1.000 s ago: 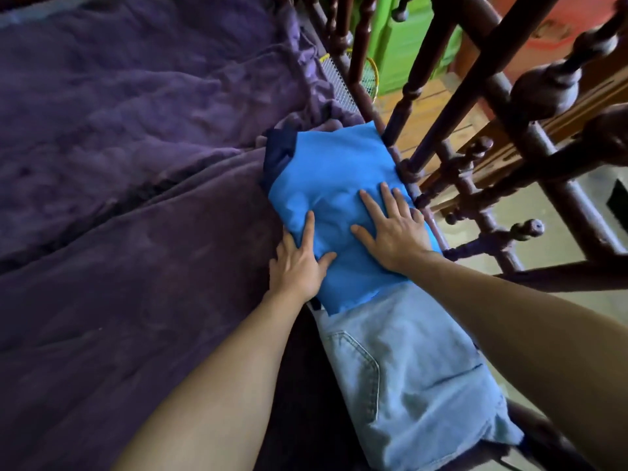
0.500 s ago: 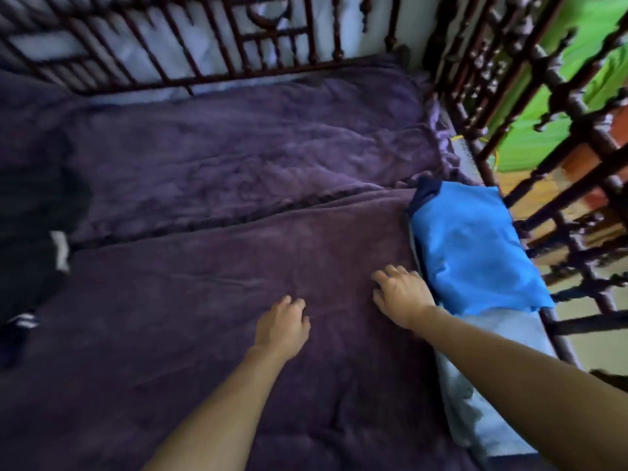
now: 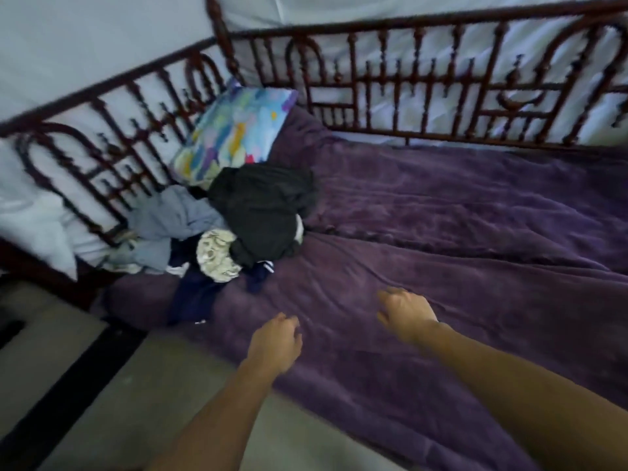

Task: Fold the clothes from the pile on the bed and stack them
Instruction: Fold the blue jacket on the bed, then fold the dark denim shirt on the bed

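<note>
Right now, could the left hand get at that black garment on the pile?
Probably yes: the left hand holds nothing, and only purple blanket and navy cloth lie before the black garment.

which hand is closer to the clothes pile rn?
Left. The left hand hovers over the bed's near edge, just right of and nearer the camera than the clothes pile, not touching it. The right hand is farther right, over the purple blanket.
</note>
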Demonstrator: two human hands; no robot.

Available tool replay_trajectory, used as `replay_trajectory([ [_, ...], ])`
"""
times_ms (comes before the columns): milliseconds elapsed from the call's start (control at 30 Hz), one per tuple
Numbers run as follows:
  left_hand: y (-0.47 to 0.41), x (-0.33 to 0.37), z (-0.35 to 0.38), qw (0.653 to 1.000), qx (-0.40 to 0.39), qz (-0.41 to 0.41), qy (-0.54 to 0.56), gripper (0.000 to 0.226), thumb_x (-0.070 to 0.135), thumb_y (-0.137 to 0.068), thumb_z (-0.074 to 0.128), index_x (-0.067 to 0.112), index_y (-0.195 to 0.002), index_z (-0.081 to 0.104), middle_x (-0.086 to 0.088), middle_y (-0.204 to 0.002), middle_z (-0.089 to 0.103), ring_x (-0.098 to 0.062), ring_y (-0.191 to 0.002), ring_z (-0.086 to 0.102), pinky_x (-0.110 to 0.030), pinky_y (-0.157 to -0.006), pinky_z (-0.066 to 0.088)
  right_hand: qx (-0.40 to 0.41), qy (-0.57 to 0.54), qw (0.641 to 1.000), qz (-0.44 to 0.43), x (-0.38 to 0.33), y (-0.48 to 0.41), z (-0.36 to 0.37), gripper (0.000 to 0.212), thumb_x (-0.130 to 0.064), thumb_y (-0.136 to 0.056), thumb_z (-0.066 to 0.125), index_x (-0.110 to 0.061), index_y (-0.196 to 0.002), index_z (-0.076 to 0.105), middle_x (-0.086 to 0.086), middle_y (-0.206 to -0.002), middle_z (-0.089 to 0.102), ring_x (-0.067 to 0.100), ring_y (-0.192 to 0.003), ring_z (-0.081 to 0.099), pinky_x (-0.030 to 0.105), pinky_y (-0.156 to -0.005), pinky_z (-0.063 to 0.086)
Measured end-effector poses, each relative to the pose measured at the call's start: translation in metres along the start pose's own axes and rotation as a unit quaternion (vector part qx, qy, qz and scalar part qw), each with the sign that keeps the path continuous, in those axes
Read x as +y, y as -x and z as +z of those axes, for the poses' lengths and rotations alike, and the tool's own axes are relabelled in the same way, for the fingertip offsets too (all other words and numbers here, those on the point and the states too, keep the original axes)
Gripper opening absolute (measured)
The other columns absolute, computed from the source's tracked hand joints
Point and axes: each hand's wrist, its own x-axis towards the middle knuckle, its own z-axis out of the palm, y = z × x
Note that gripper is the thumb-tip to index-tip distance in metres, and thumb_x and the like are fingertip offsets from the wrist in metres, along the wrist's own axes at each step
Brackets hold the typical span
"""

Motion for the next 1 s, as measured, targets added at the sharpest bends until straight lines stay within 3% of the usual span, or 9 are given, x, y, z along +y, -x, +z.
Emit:
replay_trajectory([
  [200, 0.016, -0.111, -0.038, 0.996, 0.032, -0.074, 0.045, 0.031, 0.032, -0.095, 0.048, 0.02, -0.123, 0.055, -0.004, -0.123, 0.052, -0.024, -0.111, 0.057, -0.036, -0.09, 0.046, 0.02, -0.005, 0.995, -0.094, -0.113, -0.08, -0.021, 0.035, -0.038, -0.095, 0.047, -0.021, -0.126, 0.052, 0.004, -0.127, 0.053, 0.029, -0.11, 0.056, 0.035, -0.075, 0.045],
  [467, -0.042, -0.225, -0.055, 0.992, 0.016, -0.107, 0.061, 0.029, 0.03, -0.095, 0.047, 0.015, -0.119, 0.055, -0.005, -0.115, 0.052, -0.024, -0.101, 0.058, -0.034, -0.082, 0.046, -0.02, -0.018, 0.993, -0.112, -0.197, -0.194, 0.016, 0.036, -0.043, -0.094, 0.046, -0.027, -0.125, 0.052, 0.001, -0.128, 0.054, 0.027, -0.111, 0.058, 0.035, -0.08, 0.047],
  [633, -0.12, -0.286, -0.063, 0.992, -0.04, -0.102, 0.06, 0.03, 0.031, -0.096, 0.047, 0.017, -0.121, 0.055, -0.003, -0.117, 0.052, -0.022, -0.103, 0.058, -0.032, -0.082, 0.045, -0.092, -0.029, 0.994, -0.052, -0.221, -0.278, 0.052, 0.037, -0.046, -0.095, 0.041, -0.031, -0.126, 0.054, -0.001, -0.129, 0.055, 0.025, -0.112, 0.058, 0.035, -0.084, 0.048],
  [867, -0.215, -0.349, -0.069, 0.992, -0.052, -0.079, 0.08, 0.027, 0.03, -0.096, 0.048, 0.018, -0.119, 0.056, -0.002, -0.116, 0.053, -0.022, -0.104, 0.058, -0.037, -0.086, 0.048, -0.162, -0.042, 0.985, 0.036, -0.243, -0.368, 0.075, 0.036, -0.04, -0.092, 0.046, -0.028, -0.125, 0.053, -0.001, -0.133, 0.054, 0.023, -0.116, 0.057, 0.034, -0.086, 0.046],
  [1000, -0.266, -0.375, -0.058, 0.99, -0.082, -0.055, 0.099, 0.03, 0.031, -0.095, 0.05, 0.02, -0.123, 0.056, -0.001, -0.118, 0.054, -0.022, -0.105, 0.058, -0.034, -0.084, 0.048, -0.171, -0.049, 0.981, 0.075, -0.251, -0.409, 0.086, 0.038, -0.04, -0.088, 0.052, -0.029, -0.124, 0.053, -0.001, -0.128, 0.057, 0.023, -0.113, 0.059, 0.032, -0.079, 0.045],
])
